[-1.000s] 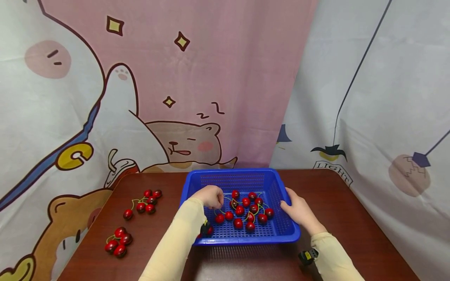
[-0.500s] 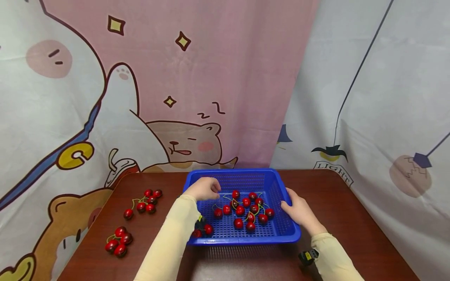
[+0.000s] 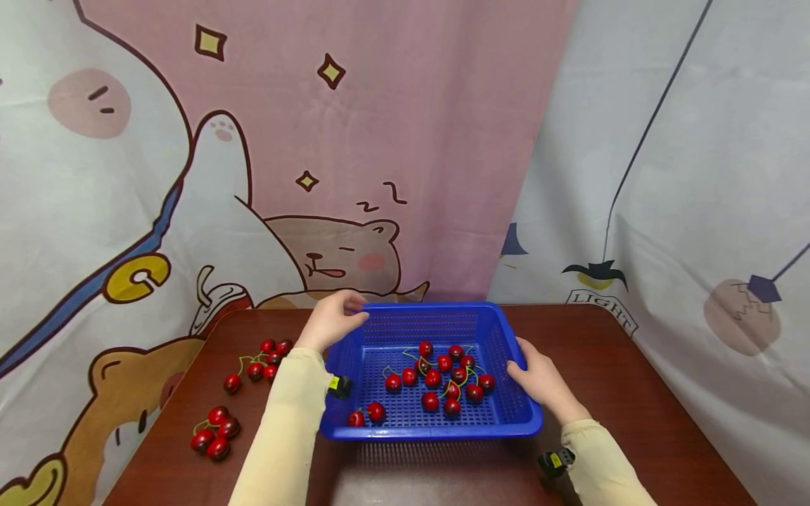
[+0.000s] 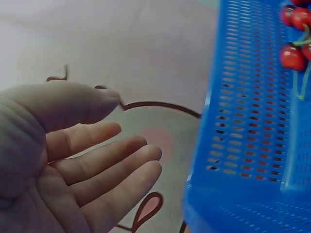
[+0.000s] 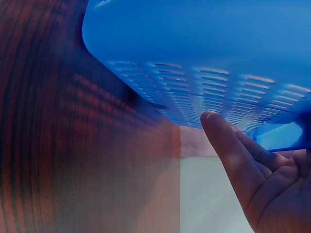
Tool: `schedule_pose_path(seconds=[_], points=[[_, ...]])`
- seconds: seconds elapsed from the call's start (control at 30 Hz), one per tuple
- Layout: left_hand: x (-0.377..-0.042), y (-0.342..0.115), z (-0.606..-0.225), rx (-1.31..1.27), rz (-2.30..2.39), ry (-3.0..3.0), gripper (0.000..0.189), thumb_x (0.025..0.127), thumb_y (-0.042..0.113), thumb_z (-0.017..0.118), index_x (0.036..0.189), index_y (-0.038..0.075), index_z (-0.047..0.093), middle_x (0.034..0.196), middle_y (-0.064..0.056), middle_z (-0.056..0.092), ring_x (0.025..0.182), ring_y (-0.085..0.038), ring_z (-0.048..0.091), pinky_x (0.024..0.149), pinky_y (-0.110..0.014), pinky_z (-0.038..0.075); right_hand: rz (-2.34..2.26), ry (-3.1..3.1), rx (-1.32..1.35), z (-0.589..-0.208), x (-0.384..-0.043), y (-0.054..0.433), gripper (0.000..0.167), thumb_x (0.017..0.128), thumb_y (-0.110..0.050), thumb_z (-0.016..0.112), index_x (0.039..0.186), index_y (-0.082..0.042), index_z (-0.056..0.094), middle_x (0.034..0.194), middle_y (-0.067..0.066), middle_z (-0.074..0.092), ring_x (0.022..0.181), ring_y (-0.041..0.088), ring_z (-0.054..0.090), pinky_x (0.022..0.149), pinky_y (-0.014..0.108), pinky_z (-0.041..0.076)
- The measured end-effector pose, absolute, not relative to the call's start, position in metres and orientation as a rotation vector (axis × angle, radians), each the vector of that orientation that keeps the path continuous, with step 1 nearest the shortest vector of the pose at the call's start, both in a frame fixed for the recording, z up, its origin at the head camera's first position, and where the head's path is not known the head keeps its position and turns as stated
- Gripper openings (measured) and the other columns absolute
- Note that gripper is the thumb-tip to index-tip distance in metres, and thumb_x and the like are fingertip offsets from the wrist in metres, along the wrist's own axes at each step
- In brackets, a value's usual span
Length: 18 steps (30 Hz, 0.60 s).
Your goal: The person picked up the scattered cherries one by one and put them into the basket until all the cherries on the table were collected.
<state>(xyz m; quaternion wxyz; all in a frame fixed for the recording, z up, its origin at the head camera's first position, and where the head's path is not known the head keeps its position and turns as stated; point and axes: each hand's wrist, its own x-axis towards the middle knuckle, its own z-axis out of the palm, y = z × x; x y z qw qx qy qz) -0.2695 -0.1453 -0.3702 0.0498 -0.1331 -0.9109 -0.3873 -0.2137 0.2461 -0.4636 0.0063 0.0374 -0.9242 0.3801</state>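
Basket [image 3: 430,431] of blue perforated plastic sits on shiny red-brown tabletop [image 3: 607,365], glossy round red cherries [image 3: 433,379] inside, more on tabletop to L. From my end I see bare L hand [image 3: 332,320], fingers apart, nr basket's far L corner; bare R hand [image 3: 543,379] clamped on its R side.

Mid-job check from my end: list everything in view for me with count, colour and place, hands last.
Table: 1, reddish brown, across the lower head view
Curtain: piece count unclear, pink and whitish with cartoon prints, behind the table
Basket: 1, blue, on the table
Cherries inside: about 16, red, on the basket's bottom
Far table cherries: at least 6, red, left of the basket
Near table cherries: 4, red, left of the basket
Wrist cameras: 2, black and yellow, one per wrist
Sleeves: 2, cream, both arms
Left hand: 1, bare, by the basket's far left corner
Right hand: 1, bare, gripping the basket's right rim
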Motion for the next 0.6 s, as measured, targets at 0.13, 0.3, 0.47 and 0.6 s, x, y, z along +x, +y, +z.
schedule_pose_path(seconds=[0.13, 0.3, 0.47, 0.6], points=[[-0.265, -0.159, -0.364, -0.343, -1.245, -2.718, 0.036, 0.091, 0.02, 0.07, 0.122, 0.002, 0.063, 0.115, -0.016, 0.068, 0.105, -0.032, 0.064, 0.088, -0.049, 0.051, 1.188, -2.887, 0.126, -0.463, -0.213, 0.246, 0.059, 0.097, -0.012, 0.056, 0.145, 0.011, 0.031, 0.13, 0.037, 0.052, 0.102, 0.044, 0.065, 0.079, 0.053, 0.055], [-0.262, -0.18, -0.357, -0.312, -1.305, -2.662, 0.036, 0.093, 0.021, 0.069, 0.122, 0.001, 0.062, 0.114, -0.017, 0.068, 0.101, -0.031, 0.065, 0.084, -0.046, 0.053, 1.193, -2.894, 0.112, -0.464, -0.214, 0.246, 0.059, 0.097, -0.013, 0.055, 0.146, 0.01, 0.03, 0.13, 0.036, 0.052, 0.101, 0.044, 0.065, 0.078, 0.052, 0.055], [-0.259, -0.21, -0.355, -0.231, -1.325, -2.655, 0.038, 0.095, 0.02, 0.066, 0.126, -0.001, 0.06, 0.114, -0.02, 0.066, 0.096, -0.032, 0.067, 0.081, -0.044, 0.055, 1.186, -2.899, 0.111, -0.465, -0.215, 0.246, 0.06, 0.097, -0.013, 0.055, 0.146, 0.01, 0.03, 0.131, 0.036, 0.052, 0.103, 0.045, 0.064, 0.079, 0.052, 0.054], [-0.255, -0.236, -0.361, -0.154, -1.284, -2.689, 0.042, 0.096, 0.022, 0.065, 0.129, -0.003, 0.057, 0.118, -0.023, 0.064, 0.097, -0.033, 0.066, 0.081, -0.044, 0.055, 1.182, -2.9, 0.12, -0.464, -0.215, 0.246, 0.059, 0.097, -0.013, 0.055, 0.146, 0.01, 0.03, 0.131, 0.036, 0.052, 0.105, 0.045, 0.064, 0.081, 0.053, 0.054]])
